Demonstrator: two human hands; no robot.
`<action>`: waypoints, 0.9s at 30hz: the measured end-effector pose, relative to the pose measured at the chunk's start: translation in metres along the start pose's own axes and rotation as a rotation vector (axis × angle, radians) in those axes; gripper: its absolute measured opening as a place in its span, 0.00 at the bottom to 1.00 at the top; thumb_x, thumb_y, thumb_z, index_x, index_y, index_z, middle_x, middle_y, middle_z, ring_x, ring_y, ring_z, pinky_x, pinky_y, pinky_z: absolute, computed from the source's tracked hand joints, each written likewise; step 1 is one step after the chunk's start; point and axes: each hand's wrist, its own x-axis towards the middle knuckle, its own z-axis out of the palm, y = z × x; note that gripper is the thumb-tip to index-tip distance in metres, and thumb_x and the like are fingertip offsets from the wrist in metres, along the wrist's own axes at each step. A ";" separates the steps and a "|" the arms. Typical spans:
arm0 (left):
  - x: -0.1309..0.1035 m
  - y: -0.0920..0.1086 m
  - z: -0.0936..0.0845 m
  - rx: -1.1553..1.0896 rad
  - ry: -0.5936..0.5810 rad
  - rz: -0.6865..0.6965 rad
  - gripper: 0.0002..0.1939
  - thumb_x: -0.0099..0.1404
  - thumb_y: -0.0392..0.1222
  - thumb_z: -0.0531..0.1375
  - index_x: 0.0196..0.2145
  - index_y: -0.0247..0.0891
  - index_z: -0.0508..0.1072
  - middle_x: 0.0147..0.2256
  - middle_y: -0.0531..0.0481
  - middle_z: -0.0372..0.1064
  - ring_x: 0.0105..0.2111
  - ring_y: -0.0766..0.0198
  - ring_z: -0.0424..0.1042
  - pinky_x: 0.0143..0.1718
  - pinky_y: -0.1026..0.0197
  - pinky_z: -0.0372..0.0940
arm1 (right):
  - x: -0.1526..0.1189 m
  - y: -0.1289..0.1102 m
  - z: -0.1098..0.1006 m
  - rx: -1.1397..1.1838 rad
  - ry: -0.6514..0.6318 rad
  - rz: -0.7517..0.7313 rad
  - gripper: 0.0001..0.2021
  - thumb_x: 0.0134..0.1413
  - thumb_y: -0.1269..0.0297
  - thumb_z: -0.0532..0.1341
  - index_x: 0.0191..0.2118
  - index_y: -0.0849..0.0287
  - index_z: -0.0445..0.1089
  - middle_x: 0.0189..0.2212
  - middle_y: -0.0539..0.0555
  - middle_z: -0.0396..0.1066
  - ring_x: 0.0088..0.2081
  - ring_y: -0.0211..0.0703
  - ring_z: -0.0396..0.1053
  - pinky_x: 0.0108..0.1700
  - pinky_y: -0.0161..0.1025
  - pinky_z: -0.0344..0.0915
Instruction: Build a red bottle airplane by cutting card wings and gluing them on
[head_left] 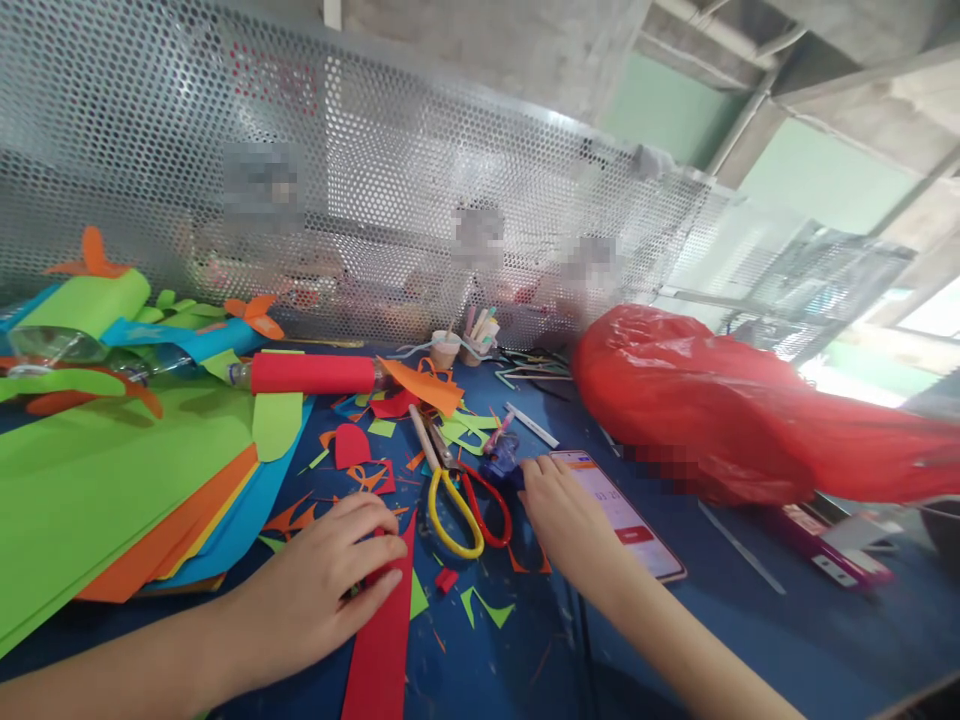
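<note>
My left hand [341, 565] rests with its fingers spread and curved on a red paper strip [381, 650] at the front. A small red piece shows partly under those fingers. My right hand [559, 505] reaches to a dark blue object [504, 460], perhaps a tape dispenser, beside a lit phone [619, 515]; its fingertips touch that object's right end, and its grip is partly hidden. Scissors [454, 485] with one yellow and one red handle lie between my hands. A bottle wrapped in red paper [313, 373] lies behind them.
Coloured sheets [127, 480] and paper-covered bottles [187, 340] fill the left. Paper scraps surround the scissors. Cups with sticks [445, 349] stand behind. A large red plastic bag [675, 400] lies right, near a magenta box [832, 550]. People sit beyond a perforated metal screen [397, 160].
</note>
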 end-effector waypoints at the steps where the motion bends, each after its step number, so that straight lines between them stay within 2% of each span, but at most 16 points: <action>1: -0.002 0.002 0.000 0.003 -0.002 -0.005 0.10 0.69 0.37 0.50 0.42 0.40 0.70 0.42 0.45 0.68 0.47 0.57 0.66 0.50 0.52 0.65 | 0.002 0.001 0.001 0.016 0.010 0.011 0.09 0.58 0.75 0.54 0.39 0.69 0.71 0.37 0.65 0.71 0.41 0.55 0.67 0.45 0.46 0.62; 4: -0.011 0.006 -0.001 0.036 -0.003 -0.029 0.09 0.67 0.40 0.52 0.41 0.40 0.71 0.45 0.44 0.69 0.47 0.56 0.68 0.49 0.53 0.67 | 0.006 0.000 -0.004 0.062 0.042 0.057 0.08 0.59 0.70 0.56 0.41 0.67 0.69 0.37 0.63 0.71 0.41 0.53 0.68 0.44 0.44 0.63; 7: -0.022 0.008 0.000 0.105 -0.019 -0.005 0.14 0.65 0.45 0.55 0.47 0.43 0.71 0.50 0.43 0.69 0.49 0.54 0.69 0.49 0.54 0.68 | 0.008 -0.007 -0.017 0.191 0.113 0.081 0.08 0.61 0.65 0.56 0.39 0.65 0.68 0.36 0.61 0.70 0.41 0.53 0.68 0.44 0.45 0.63; 10: -0.028 0.008 0.001 0.155 -0.055 0.016 0.18 0.64 0.49 0.56 0.50 0.44 0.70 0.52 0.43 0.69 0.50 0.53 0.70 0.48 0.56 0.70 | 0.012 -0.022 -0.026 0.507 0.168 -0.080 0.07 0.59 0.65 0.57 0.41 0.60 0.67 0.38 0.57 0.70 0.43 0.48 0.67 0.46 0.42 0.64; 12: -0.029 0.009 0.002 0.180 -0.067 0.012 0.18 0.65 0.49 0.55 0.51 0.44 0.70 0.51 0.43 0.69 0.50 0.52 0.70 0.47 0.55 0.70 | 0.017 -0.032 -0.026 0.671 0.192 -0.252 0.14 0.57 0.62 0.60 0.49 0.57 0.65 0.45 0.56 0.67 0.48 0.46 0.65 0.50 0.41 0.63; 14: -0.029 0.010 0.003 0.206 -0.071 0.010 0.18 0.65 0.48 0.54 0.50 0.43 0.71 0.51 0.42 0.70 0.49 0.52 0.71 0.46 0.54 0.71 | 0.021 -0.042 -0.025 0.714 0.206 -0.331 0.16 0.57 0.62 0.59 0.51 0.56 0.64 0.49 0.57 0.64 0.51 0.46 0.63 0.53 0.43 0.61; 19: -0.028 0.016 0.003 0.286 -0.057 0.040 0.19 0.66 0.47 0.53 0.49 0.37 0.73 0.49 0.37 0.71 0.47 0.47 0.72 0.42 0.50 0.73 | 0.023 -0.056 -0.023 0.598 0.136 -0.224 0.11 0.52 0.68 0.58 0.43 0.62 0.67 0.45 0.59 0.65 0.47 0.49 0.63 0.50 0.44 0.62; 23: -0.026 0.016 0.000 0.302 -0.053 0.060 0.19 0.66 0.47 0.53 0.49 0.37 0.73 0.48 0.37 0.72 0.46 0.48 0.73 0.41 0.50 0.73 | 0.031 -0.058 -0.023 0.592 0.164 -0.109 0.15 0.56 0.67 0.56 0.49 0.64 0.62 0.45 0.61 0.65 0.47 0.50 0.63 0.50 0.45 0.62; 27: -0.030 0.013 0.007 0.248 -0.015 0.034 0.18 0.65 0.47 0.54 0.49 0.38 0.73 0.50 0.38 0.71 0.48 0.49 0.71 0.45 0.51 0.71 | 0.054 -0.054 -0.018 0.649 0.181 -0.102 0.19 0.56 0.66 0.57 0.53 0.64 0.60 0.45 0.62 0.65 0.50 0.50 0.61 0.53 0.45 0.58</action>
